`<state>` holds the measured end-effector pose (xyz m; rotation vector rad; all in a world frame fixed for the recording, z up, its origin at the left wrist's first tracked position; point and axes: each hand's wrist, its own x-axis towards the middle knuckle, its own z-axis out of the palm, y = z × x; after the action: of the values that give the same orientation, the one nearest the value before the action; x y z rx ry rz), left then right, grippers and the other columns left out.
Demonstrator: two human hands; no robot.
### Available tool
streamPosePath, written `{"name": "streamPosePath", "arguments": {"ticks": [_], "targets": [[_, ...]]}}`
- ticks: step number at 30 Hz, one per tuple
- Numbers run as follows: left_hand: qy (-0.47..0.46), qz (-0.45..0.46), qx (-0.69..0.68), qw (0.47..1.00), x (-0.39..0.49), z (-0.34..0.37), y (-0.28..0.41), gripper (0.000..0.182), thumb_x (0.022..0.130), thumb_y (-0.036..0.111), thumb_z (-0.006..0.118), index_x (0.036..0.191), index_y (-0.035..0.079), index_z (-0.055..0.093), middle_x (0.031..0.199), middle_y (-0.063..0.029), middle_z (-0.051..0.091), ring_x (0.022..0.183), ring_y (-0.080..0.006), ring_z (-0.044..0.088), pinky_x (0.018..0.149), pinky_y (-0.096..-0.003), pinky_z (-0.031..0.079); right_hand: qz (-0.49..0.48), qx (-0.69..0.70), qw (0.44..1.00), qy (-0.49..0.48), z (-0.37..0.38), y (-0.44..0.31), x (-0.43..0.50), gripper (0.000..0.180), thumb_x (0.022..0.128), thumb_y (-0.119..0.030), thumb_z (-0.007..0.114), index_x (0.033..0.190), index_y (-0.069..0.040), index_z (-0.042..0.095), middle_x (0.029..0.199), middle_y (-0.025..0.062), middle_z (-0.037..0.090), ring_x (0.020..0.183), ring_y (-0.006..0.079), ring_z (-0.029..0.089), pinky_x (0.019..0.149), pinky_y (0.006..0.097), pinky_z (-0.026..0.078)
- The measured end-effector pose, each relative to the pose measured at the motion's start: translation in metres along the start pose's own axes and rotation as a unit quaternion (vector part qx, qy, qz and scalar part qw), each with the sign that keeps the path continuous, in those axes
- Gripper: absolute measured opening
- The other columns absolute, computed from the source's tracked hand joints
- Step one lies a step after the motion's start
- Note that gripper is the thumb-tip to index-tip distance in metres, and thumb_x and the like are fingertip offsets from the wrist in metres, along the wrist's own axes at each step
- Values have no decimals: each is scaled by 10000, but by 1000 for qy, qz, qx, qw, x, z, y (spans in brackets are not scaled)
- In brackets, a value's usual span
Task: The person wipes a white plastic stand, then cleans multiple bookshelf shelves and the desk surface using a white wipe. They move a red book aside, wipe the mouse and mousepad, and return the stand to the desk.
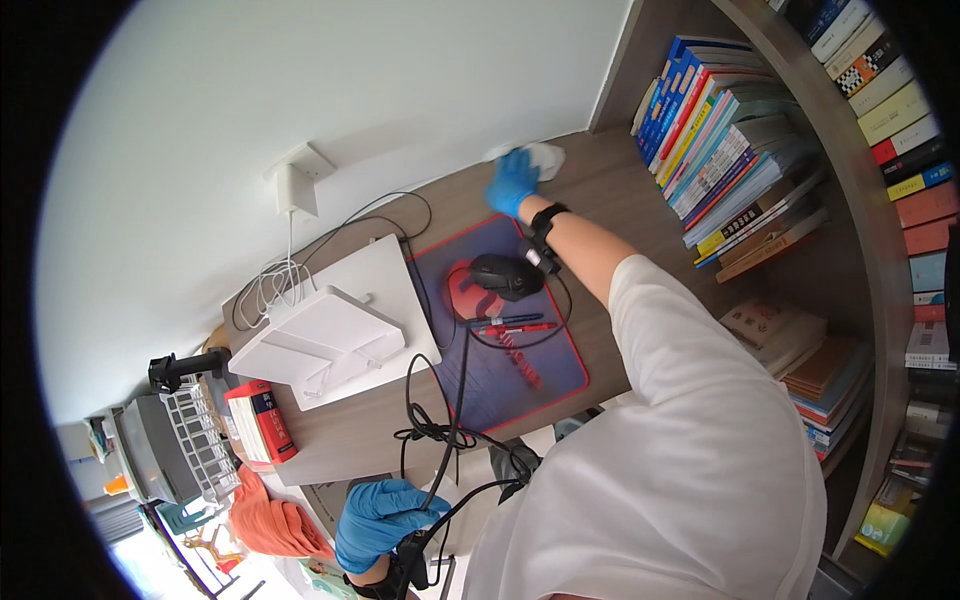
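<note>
My right hand (513, 184), in a blue glove, presses a crumpled white cloth (550, 160) onto the wooden desk (600, 169), along its edge at the wall. A black strap with a small device (541, 251) is on that wrist. Below the forearm, a black computer mouse (507, 276) sits on a dark blue mouse pad (487, 390) with a red border. Beside the mouse lie a blue pen (504, 319) and a red pen (517, 328). My left hand (386, 521), also blue-gloved, is low in front of the desk with its fingers closed around a black cable (459, 405).
A white stand (330, 330) rests on a white flat panel (405, 281). A charger (294, 187) is plugged into the wall, its white cord (277, 281) coiled. A red thick book (262, 424) and a white wire basket (199, 435) are leftward. Bookshelves (847, 82) rise at right.
</note>
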<state>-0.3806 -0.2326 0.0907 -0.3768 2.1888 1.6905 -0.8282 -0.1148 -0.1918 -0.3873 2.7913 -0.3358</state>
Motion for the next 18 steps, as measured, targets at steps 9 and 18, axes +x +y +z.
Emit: {"name": "streamPosePath", "arguments": {"ticks": [9,18], "targets": [[-9,-68,84,994,9,11,29,165,671,-14,673,834,-5,699,771,-83,643,704,-193,566,634,-301,413,-357,-36,925,-125,16,-85,-28,754,793,-108,482,1480,-145,172,1546,109,98,1417,382,-11,1101,602,64],[-23,6,30,999,22,10,16,165,677,-33,706,841,-28,685,718,-94,616,647,-174,602,587,-267,452,-500,-45,841,-203,16,-26,-23,563,903,-225,497,1425,-323,313,1509,76,244,1390,353,188,1132,528,117]]}}
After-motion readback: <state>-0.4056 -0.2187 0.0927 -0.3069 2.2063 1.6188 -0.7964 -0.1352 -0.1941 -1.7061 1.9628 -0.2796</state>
